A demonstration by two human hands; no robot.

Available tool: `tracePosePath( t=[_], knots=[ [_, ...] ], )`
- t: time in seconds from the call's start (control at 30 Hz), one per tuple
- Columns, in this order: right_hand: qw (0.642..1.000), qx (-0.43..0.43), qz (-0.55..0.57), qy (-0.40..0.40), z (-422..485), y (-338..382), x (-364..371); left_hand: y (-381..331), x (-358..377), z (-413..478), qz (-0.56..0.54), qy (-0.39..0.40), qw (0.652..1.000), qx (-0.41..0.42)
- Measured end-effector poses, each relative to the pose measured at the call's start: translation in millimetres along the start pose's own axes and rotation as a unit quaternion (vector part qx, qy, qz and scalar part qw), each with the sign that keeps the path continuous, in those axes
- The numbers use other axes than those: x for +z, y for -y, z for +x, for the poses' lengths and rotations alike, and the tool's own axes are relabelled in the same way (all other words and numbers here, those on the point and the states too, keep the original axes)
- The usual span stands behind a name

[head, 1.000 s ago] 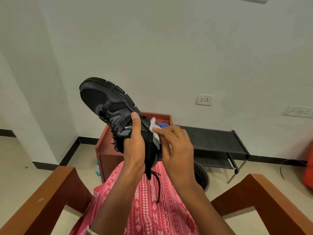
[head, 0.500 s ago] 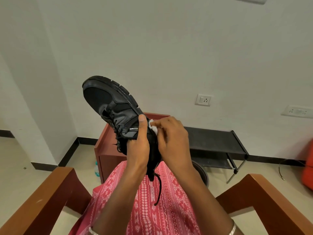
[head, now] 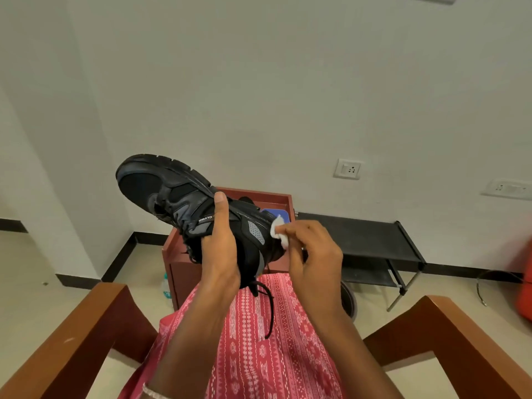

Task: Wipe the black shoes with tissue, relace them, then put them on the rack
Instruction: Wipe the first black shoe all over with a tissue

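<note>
A black shoe [head: 169, 194] with grey panels is held up over my lap, toe pointing up and left, sole turned away from me. My left hand [head: 220, 251] grips it around the middle, thumb on the side. My right hand [head: 312, 254] pinches a small white tissue [head: 278, 230] against the shoe's heel. A loose black lace [head: 269, 309] hangs from the shoe over my red patterned clothing. The black rack [head: 374, 240] stands against the wall to the right, its shelves bare where visible.
A reddish-brown wooden cabinet [head: 178, 266] stands just ahead, with a blue object [head: 272, 213] and part of another dark shoe [head: 246, 200] on top. Wooden chair arms [head: 86, 326] flank my lap. A plastic bottle [head: 166, 289] stands beside the cabinet; a dark round bin [head: 348, 298] sits under the rack.
The shoe has tilted lower and flatter. My right hand slid the tissue from the shoe's side, near my left thumb, out to the heel.
</note>
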State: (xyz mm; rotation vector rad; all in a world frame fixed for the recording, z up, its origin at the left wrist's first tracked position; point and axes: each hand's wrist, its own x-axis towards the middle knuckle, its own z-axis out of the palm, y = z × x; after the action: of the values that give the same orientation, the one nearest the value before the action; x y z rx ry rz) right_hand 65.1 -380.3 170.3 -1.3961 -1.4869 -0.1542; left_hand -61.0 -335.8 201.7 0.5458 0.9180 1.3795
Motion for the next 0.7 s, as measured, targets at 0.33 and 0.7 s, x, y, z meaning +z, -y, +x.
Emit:
tracePosePath(
  t=[0.33, 0.7],
  knots=[
    [1.0, -0.012, 0.014, -0.012, 0.1, 7.1, 4.5, -8.2, -3.8, -1.6, -0.023, 0.003, 1.0, -0.004],
    [0.987, 0.068, 0.114, -0.091, -11.6, 21.4, 2.9, -18.5, -5.4, -7.6, -0.061, 0.106, 0.989, -0.081]
  ],
)
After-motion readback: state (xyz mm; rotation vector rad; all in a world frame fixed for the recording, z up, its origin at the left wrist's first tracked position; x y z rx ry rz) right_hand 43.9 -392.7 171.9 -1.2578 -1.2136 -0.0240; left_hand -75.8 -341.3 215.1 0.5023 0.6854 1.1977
